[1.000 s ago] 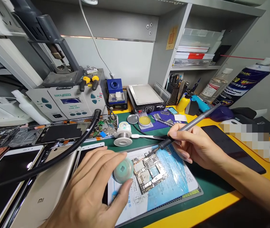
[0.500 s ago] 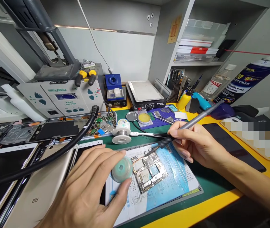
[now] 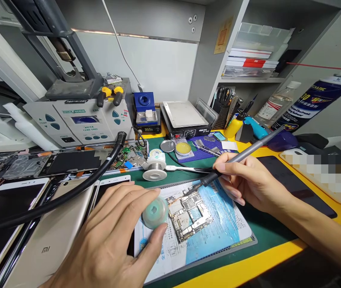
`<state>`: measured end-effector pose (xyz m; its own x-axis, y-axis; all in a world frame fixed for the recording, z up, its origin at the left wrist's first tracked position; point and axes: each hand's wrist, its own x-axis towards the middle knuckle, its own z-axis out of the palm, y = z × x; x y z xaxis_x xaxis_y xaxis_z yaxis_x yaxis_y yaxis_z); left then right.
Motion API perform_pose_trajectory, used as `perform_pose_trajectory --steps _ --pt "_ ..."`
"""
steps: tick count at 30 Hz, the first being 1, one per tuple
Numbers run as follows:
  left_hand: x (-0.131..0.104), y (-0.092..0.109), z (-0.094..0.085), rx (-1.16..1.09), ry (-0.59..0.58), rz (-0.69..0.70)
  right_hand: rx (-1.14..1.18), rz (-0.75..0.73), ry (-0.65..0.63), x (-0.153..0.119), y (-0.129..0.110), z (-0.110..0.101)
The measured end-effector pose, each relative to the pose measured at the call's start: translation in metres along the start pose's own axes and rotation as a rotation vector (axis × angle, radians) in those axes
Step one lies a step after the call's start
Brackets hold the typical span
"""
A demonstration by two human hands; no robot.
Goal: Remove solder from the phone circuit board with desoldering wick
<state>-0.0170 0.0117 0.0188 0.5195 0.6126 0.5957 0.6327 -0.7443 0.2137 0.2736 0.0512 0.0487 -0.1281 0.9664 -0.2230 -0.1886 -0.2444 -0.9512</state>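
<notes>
My left hand [image 3: 107, 228] holds a round greenish spool of desoldering braid [image 3: 155, 212] between fingers and thumb, beside a bare phone circuit board [image 3: 192, 232]. A thin copper-coloured strip of braid [image 3: 173, 202] runs from the spool onto the board's upper left edge. My right hand [image 3: 245, 180] is closed around a grey soldering iron [image 3: 248, 151] with a black ribbed grip, held like a pen. Its tip points down and left to the braid's end at the board's top edge. The board lies on a blue and white booklet [image 3: 206, 250].
Behind the board stand a solder reel [image 3: 154, 172], a brush [image 3: 182, 169] and a tin of yellow paste [image 3: 183, 149]. A hot-air station [image 3: 83, 120] stands back left, its black hose [image 3: 77, 196] crossing several phones [image 3: 56, 240]. A dark phone [image 3: 296, 184] lies right.
The whole view has shifted slightly. Both hands, the braid spool and the soldering iron keep nearly the same places over the board.
</notes>
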Motion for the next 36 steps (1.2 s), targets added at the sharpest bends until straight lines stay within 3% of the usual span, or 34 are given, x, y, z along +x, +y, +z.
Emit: perform_pose_trajectory --steps 36 --pt "0.0034 0.0048 0.0026 -0.128 0.072 -0.047 -0.058 -0.042 0.005 0.0018 0.0080 -0.0082"
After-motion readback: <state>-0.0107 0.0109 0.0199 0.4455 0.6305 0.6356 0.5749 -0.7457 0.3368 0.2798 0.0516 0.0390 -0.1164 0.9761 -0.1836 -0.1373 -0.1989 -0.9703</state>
